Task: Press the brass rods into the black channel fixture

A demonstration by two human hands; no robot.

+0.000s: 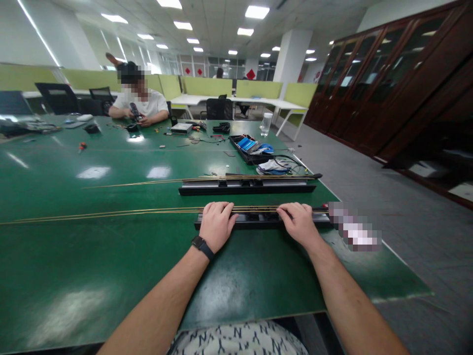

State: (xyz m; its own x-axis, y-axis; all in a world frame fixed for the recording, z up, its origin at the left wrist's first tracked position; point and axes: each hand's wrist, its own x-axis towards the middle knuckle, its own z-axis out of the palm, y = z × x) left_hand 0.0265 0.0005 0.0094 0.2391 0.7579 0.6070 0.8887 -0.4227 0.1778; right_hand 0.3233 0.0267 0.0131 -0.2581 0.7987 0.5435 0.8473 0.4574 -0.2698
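Observation:
Before me on the table lies a long black rail assembly (254, 225) with a grey inner strip and small black blocks. Several thin brass rods (148, 212) run along its far side and stick out far to the left. My left hand (217, 223), with a black watch on the wrist, bends its fingers over the rods at the rail's left part; the fingertips are partly hidden. At the right part, my right hand (297, 222) has thumb and forefinger together on the rods. A second rail assembly (247, 189) lies behind, with more brass rods (158, 182) over it.
Behind the rails stand a black tray (242, 150) with blue items, crumpled gloves (273, 166) and a clear cup (265, 124). A blurred patch (353, 227) covers something at the right table edge. Across the green table (111, 276), a co-worker (140, 106) handles a dark object.

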